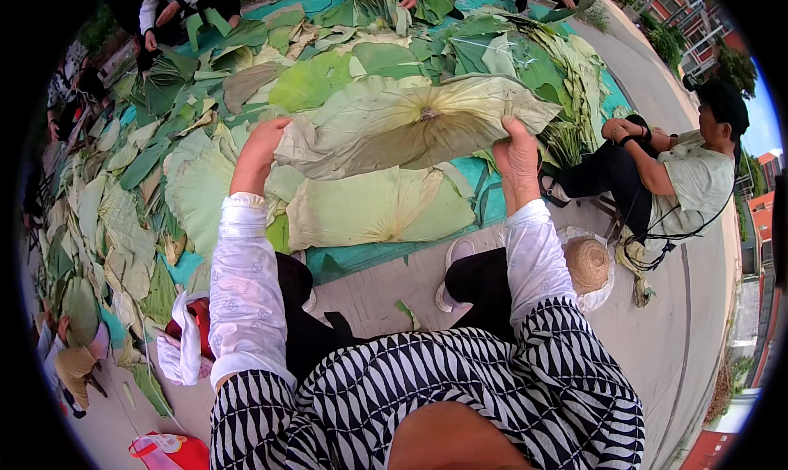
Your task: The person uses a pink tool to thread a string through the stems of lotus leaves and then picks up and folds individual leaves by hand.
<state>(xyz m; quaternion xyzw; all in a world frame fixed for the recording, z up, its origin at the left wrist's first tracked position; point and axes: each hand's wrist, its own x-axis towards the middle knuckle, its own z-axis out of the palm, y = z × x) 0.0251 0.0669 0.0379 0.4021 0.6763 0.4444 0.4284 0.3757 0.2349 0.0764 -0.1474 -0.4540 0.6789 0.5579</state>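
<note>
A large pale green-brown lotus leaf point(369, 122) is stretched out in front of me, its brownish stem scar near the upper middle. My left hand point(258, 150) grips its left end, the fingers hidden behind the leaf. At the right end my right hand point(517, 156) pinches the edge with the thumb on top. Below the held leaf, another flattened lotus leaf point(381, 211) lies on the teal ground sheet point(345, 260), close to my feet. A bright green leaf point(311, 81) shows just beyond the held one.
Heaped lotus leaves point(123, 211) spread left and ahead. A seated person point(689, 156) is at right, near a straw hat point(588, 264). Several people work along the far side, by a green stool point(206, 26). A red bag point(169, 451) and white cloth point(181, 341) lie at left.
</note>
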